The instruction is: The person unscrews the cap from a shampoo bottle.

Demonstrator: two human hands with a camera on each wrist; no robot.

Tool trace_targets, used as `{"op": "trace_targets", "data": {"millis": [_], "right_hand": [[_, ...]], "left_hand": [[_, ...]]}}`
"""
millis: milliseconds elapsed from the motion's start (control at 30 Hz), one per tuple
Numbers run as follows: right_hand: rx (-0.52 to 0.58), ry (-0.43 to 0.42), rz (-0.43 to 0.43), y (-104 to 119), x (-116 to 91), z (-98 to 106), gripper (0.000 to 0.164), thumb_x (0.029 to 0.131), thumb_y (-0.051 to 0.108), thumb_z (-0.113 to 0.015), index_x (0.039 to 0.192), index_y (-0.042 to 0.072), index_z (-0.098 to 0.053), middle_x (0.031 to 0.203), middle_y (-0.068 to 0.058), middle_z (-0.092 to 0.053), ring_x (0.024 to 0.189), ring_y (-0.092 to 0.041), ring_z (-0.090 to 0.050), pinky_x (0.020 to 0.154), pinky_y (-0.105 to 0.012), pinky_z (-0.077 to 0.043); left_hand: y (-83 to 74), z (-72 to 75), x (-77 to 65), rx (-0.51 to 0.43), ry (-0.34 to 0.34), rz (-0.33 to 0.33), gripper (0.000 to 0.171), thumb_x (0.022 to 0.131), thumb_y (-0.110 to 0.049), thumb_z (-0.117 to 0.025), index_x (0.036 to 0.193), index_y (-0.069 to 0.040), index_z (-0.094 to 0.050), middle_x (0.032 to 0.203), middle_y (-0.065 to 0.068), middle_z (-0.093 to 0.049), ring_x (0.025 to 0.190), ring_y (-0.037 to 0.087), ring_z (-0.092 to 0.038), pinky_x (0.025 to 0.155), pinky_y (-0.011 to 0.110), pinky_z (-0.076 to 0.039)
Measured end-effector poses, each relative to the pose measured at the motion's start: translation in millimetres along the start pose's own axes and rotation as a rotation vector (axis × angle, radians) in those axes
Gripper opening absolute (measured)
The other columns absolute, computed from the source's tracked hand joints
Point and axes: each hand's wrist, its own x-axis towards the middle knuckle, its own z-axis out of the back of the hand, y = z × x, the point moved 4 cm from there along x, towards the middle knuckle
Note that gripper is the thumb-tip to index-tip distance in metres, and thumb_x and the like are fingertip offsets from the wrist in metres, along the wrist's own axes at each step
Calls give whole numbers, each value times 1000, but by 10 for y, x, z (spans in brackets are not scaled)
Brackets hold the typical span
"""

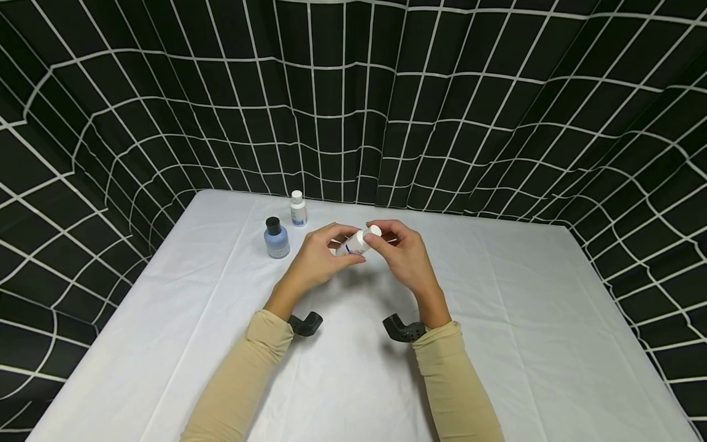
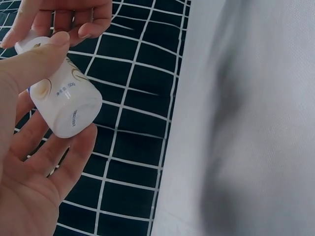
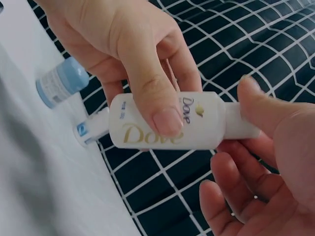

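A small white Dove bottle (image 1: 354, 244) is held tilted above the table, its white cap (image 1: 375, 231) toward the right. My left hand (image 1: 320, 256) grips the bottle's body, thumb across the front label, as the right wrist view shows on the bottle (image 3: 203, 119). With thumb and fingers my right hand (image 1: 407, 255) pinches the cap, which sits on the bottle. The bottle's base (image 2: 78, 116) faces the camera in the left wrist view. Part of the label hides behind the left thumb.
A blue bottle with a black cap (image 1: 277, 241) stands left of my left hand. Behind it stands a small white bottle with a blue-marked label (image 1: 298, 212). White cloth (image 1: 342, 380) covers the table; a black grid-patterned curtain (image 1: 342, 123) surrounds its back and sides.
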Motion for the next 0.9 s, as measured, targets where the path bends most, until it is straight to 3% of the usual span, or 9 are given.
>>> {"op": "trace_targets", "data": {"millis": [233,333,600,733,900], "right_hand": [[-13,-47,68,55,-32,7,30,92,25,-78,114,6,-75,106,-10,-68,90,-15,-65,76,-16,-53],[-62,-68,116,79,-40,16,27,91,25,-78,112,7,-77,100,-10,-68,86,-14,-63,73,-16,-51],[-168,-89,280,175,-48,-4,23,93,22,-76,110,7,-79,94,-7,-67,85,-15,-62,69,-20,-48],[-182,-59,324,192,-57,0,20,95,19,-74,110,9,-78,95,-6,-66,86,-14,-58,70,-21,-46],[-149,35,285,147,-54,23,20,98,16,-69,117,12,-76,100,-4,-67,88,-12,-54,72,-22,-44]], "left_hand": [[-31,-52,-15,-15,21,-1,44,82,-24,-88,123,-18,-71,117,-1,-74,106,18,-69,96,43,-61],[-39,-62,-22,-14,44,-7,45,84,-24,-86,125,-17,-70,119,1,-74,108,22,-69,96,44,-61],[-95,21,-19,40,91,-91,49,88,-22,-82,133,-11,-68,121,4,-72,100,25,-66,92,34,-60],[-70,39,-14,-6,140,-33,50,89,-22,-81,135,-11,-67,126,5,-72,101,23,-69,93,33,-61],[-35,36,-33,-42,204,37,52,90,-23,-79,139,-10,-64,132,7,-70,108,20,-71,94,36,-61]]}}
